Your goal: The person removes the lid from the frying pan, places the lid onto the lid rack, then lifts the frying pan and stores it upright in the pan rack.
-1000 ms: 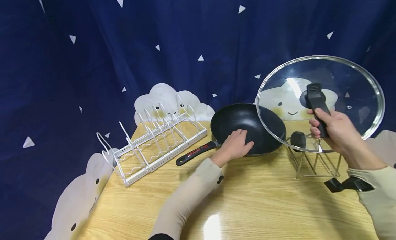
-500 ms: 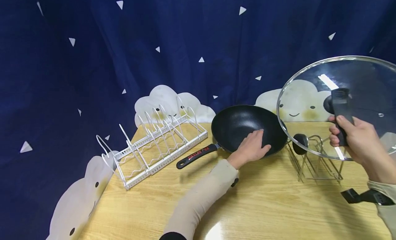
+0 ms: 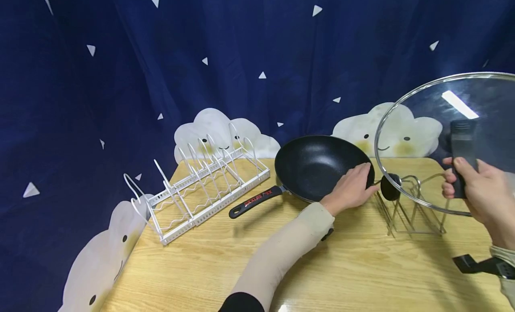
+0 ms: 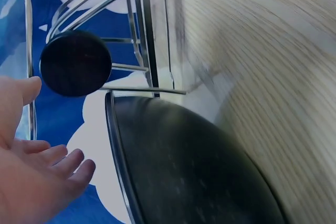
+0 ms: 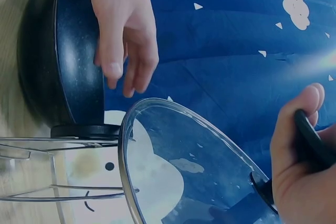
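My left hand [image 3: 349, 187] hovers over the right side of a black wok [image 3: 311, 164], fingers extended and holding nothing. In the left wrist view its fingers are apart from the wok's rim and beside a round black piece [image 4: 76, 64]. That piece sits at the near left end of a metal wire rack [image 3: 416, 231], just right of the wok. At the far right my right hand [image 3: 480, 187] grips the upright black handle of a large glass lid [image 3: 428, 120]. The lid is raised and tilted above the rack, its right part cut off by the head view's edge.
A white wire rack [image 3: 219, 209] with several upright loops stands at the left of the wooden table [image 3: 193, 276]. The wok's handle [image 3: 255, 201] points toward it. A dark blue curtain [image 3: 225, 30] with clouds hangs behind.
My left hand has moved right across the wok, from its middle toward its right rim. My right hand has carried the lid to the right, partly out of the head view.
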{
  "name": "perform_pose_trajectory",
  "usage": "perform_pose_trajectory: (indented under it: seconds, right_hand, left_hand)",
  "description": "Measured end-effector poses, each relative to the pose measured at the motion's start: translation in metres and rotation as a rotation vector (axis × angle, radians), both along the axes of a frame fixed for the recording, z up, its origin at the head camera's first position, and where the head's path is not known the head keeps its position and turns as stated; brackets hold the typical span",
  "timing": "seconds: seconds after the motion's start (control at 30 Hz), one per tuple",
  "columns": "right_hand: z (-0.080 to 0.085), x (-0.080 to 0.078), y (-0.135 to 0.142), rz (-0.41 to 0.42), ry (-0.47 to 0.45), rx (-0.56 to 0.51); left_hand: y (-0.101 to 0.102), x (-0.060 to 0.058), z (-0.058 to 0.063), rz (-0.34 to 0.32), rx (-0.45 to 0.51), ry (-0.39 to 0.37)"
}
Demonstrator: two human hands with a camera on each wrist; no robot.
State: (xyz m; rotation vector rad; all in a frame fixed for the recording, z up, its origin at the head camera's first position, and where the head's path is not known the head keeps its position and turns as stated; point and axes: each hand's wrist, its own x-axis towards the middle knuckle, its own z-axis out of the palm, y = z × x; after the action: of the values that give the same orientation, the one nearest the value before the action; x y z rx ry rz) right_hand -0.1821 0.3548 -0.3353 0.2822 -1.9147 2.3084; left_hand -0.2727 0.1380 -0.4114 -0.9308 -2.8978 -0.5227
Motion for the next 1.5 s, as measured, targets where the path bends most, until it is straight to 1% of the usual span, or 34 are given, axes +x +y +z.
perform_pose_trajectory:
  seconds: [0.1, 0.23, 0.33, 0.43, 0.5, 0.73, 0.83, 0.97, 1.07, 1.13, 1.2, 1.37, 1.5]
  right_hand:
    - [0.001, 0.002, 0.0, 0.007, 0.019, -0.013]
    - [0.003, 0.002, 0.002, 0.001, 0.026, -0.018]
    - [0.004, 0.004, 0.002, -0.066, 0.019, 0.052]
    - [0.004, 0.007, 0.003, -0.139, 0.011, 0.129]
    - [0.004, 0.009, 0.004, -0.174, 0.01, 0.159]
    - [0.002, 0.011, 0.005, -0.225, 0.001, 0.14]
    - [0.002, 0.012, 0.005, -0.259, -0.008, 0.198]
    - [0.001, 0.012, 0.006, -0.281, -0.022, 0.221]
    - [0.0, 0.013, 0.005, -0.286, -0.04, 0.214]
    - [-0.001, 0.014, 0.005, -0.293, -0.057, 0.251]
    - [-0.002, 0.014, 0.004, -0.314, -0.078, 0.343]
    - [-0.002, 0.015, -0.001, -0.372, -0.119, 0.551]
    - [-0.003, 0.017, -0.004, -0.392, -0.136, 0.582]
  left_hand:
    - [0.01, -0.002, 0.001, 0.006, 0.017, 0.018]
    - [0.021, -0.003, 0.001, 0.021, 0.027, -0.01]
    - [0.027, -0.002, 0.0, 0.026, 0.009, -0.034]
    - [0.033, -0.002, -0.004, 0.015, -0.005, -0.035]
    - [0.037, -0.001, -0.006, 0.006, -0.006, -0.033]
    - [0.043, 0.003, -0.01, -0.024, 0.008, -0.018]
    - [0.043, 0.005, -0.01, -0.047, 0.017, -0.02]
    - [0.044, 0.007, -0.011, -0.075, 0.029, -0.042]
    - [0.046, 0.008, -0.012, -0.078, 0.001, -0.043]
    - [0.047, 0.009, -0.013, -0.072, -0.02, -0.031]
    - [0.048, 0.01, -0.014, -0.063, -0.036, -0.014]
    - [0.049, 0.011, -0.014, -0.049, -0.035, 0.019]
    - [0.048, 0.011, -0.011, -0.047, -0.045, 0.034]
